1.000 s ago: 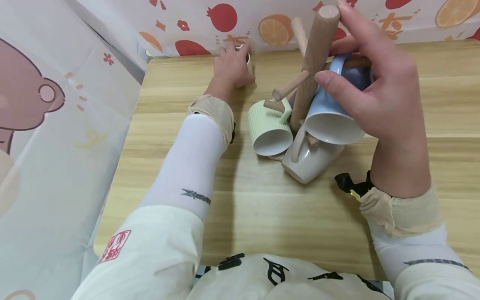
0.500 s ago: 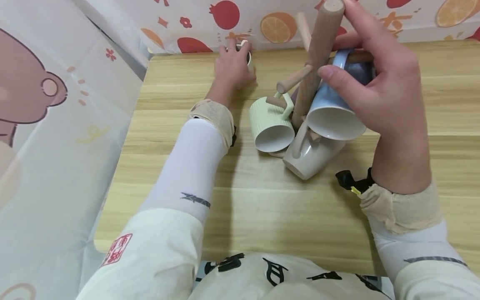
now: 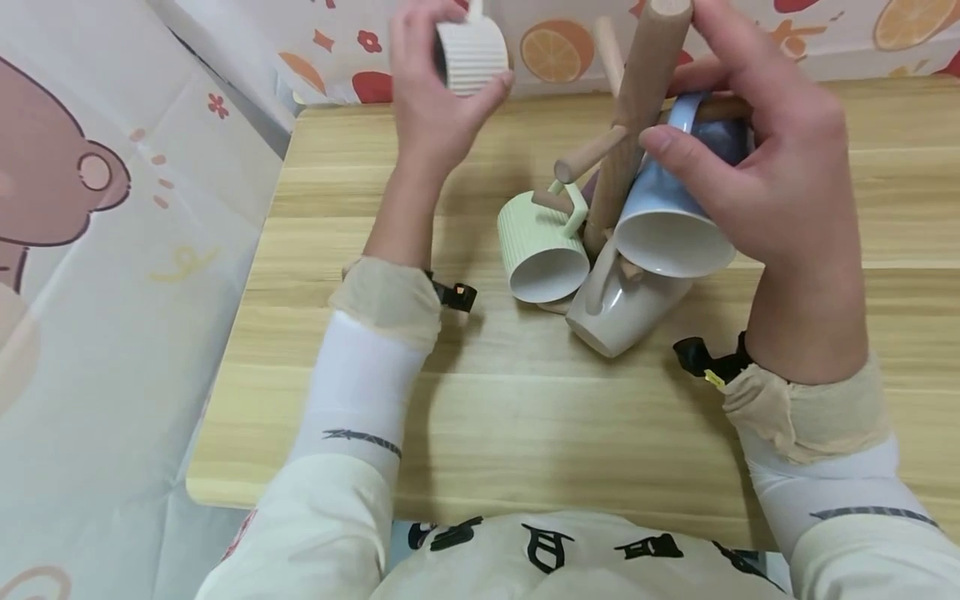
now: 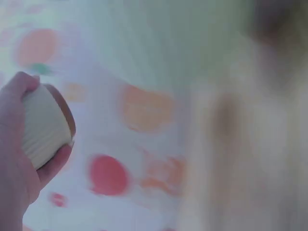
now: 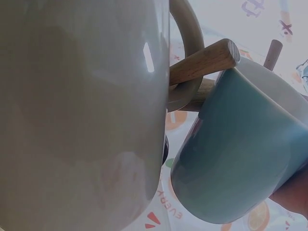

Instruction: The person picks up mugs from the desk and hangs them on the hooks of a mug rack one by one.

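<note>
My left hand [image 3: 435, 108] grips a white ribbed mug [image 3: 476, 57], raised in front of the back curtain, its dark inside turned left. The left wrist view shows thumb and fingers round that mug [image 4: 45, 127]. A wooden mug tree [image 3: 648, 75] leans toward the right. My right hand [image 3: 783, 167] holds its post near the top, the thumb beside the handle of a hanging blue mug [image 3: 663, 212]. Lower on the tree are a pale green ribbed mug [image 3: 536, 237] and a glossy beige mug [image 3: 630, 312]. The beige mug [image 5: 86, 115] fills much of the right wrist view.
The wooden table [image 3: 510, 433] stretches under both arms. A fruit-print curtain [image 3: 555, 50] hangs along its back edge, and a pale bear-print sheet [image 3: 112, 333] covers the left side. One bare peg [image 3: 592, 156] sticks out toward the front left. Something purple [image 3: 591, 185] shows behind the post.
My left hand has lifted the white mug off the table's back edge, moving up and slightly left. My right hand stays on the mug tree, nearly still.
</note>
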`<state>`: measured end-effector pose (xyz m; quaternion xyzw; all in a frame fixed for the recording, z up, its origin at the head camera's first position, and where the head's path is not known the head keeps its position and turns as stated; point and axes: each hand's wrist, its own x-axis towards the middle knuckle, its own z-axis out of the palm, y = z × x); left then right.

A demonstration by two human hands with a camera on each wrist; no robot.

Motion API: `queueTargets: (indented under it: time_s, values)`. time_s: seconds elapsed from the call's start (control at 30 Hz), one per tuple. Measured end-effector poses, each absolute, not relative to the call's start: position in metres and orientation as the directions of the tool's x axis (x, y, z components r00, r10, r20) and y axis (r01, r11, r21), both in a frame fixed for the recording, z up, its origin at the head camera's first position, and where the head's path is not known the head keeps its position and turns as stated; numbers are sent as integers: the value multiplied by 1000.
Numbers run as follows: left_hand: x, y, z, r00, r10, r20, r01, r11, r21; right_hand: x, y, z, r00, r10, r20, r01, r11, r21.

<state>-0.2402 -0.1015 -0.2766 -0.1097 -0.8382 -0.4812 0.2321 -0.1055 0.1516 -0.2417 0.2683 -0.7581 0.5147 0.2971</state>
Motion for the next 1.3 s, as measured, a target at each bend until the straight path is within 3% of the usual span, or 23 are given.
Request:
queueTargets:
  time_s: [0.07,0.13,0.27,0.5,0.57,0.83,1.03,1.3]
  values:
    - [-220,-104,-261,-810,-73,582,553,235,800,-105,151,-242,-667,-117,736,-725,329,-605]
    - [-202,-106,-250,-770,-90,631,632,20,775,-104,150,-242,-652,-140,745,-739,336,-584]
    - [-176,-108,-240,-716,-66,695,695,-165,700,-103,149,-241,-617,-192,763,-770,345,-536]
    - [-145,-111,-230,-590,-14,807,779,-274,565,-103,145,-243,-606,-224,764,-783,341,-521]
    - [-135,-114,-228,-579,31,815,768,-316,558,-102,144,-245,-611,-223,760,-778,347,-523]
    - [-103,-135,-220,-500,327,802,725,-349,594,-97,141,-247,-603,-218,767,-780,361,-511]
    - [-92,-148,-221,-445,534,718,633,-379,675,-95,142,-247,-607,-216,765,-778,355,-518]
    - [-99,-144,-221,-418,664,620,574,-335,747,-96,146,-246,-632,-189,752,-760,345,-551]
